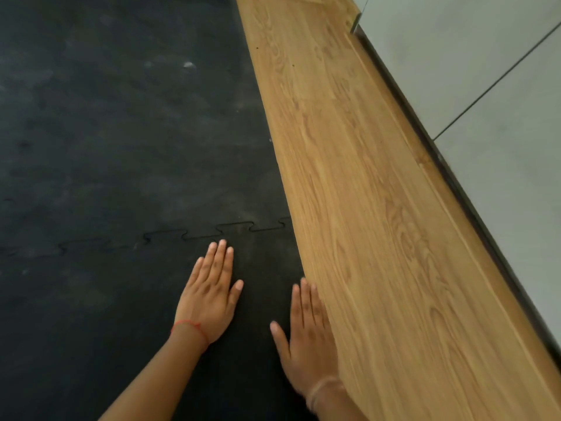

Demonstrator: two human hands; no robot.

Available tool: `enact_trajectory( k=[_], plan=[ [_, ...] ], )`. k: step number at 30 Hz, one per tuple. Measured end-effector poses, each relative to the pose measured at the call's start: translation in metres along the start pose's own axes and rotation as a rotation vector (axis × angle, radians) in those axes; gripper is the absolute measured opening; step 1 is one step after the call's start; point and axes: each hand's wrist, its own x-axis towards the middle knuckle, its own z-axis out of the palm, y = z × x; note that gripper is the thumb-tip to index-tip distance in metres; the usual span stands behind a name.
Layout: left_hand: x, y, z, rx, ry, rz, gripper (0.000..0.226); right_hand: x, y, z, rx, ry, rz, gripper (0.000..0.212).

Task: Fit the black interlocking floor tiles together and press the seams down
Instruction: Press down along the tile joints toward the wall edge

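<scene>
Open black tiles (106,132) ahead and to the left, flat, nothing standing on them. Left hand (209,294) and right hand (306,335) flat on the near tile, a clear strip between them. Right hand against the wood floor (364,208) edge. Farther right, blocked by the wall (501,101).

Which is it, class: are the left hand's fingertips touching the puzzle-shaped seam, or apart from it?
Apart. The head view shows a strip of black tile between the left hand fingertips and the seam.
</scene>
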Motion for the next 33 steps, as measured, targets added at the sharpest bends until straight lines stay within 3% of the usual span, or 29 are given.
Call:
enact_trajectory(
  k=[3, 15, 19, 23, 33],
  plan=[
    [-0.03, 0.0, 0.004, 0.024, -0.024, -0.004, 0.059, -0.048, 0.009, 0.008, -0.039, -0.007, 0.001, 0.074],
    [-0.025, 0.004, 0.0, 0.02, -0.083, -0.024, 0.066, -0.039, 0.005, 0.001, -0.065, -0.016, 0.017, 0.075],
    [-0.072, -0.01, -0.003, 0.004, -0.114, -0.011, 0.068, -0.095, 0.001, 0.012, 0.054, -0.027, 0.235, 0.078],
    [-0.181, -0.025, -0.003, -0.02, -0.147, -0.146, 0.067, -0.182, -0.009, 0.031, 0.013, -0.037, 0.378, 0.08],
    [-0.189, -0.021, -0.001, -0.056, -0.15, -0.205, 0.069, -0.183, -0.014, 0.021, 0.068, 0.023, 0.316, 0.076]
  ],
)
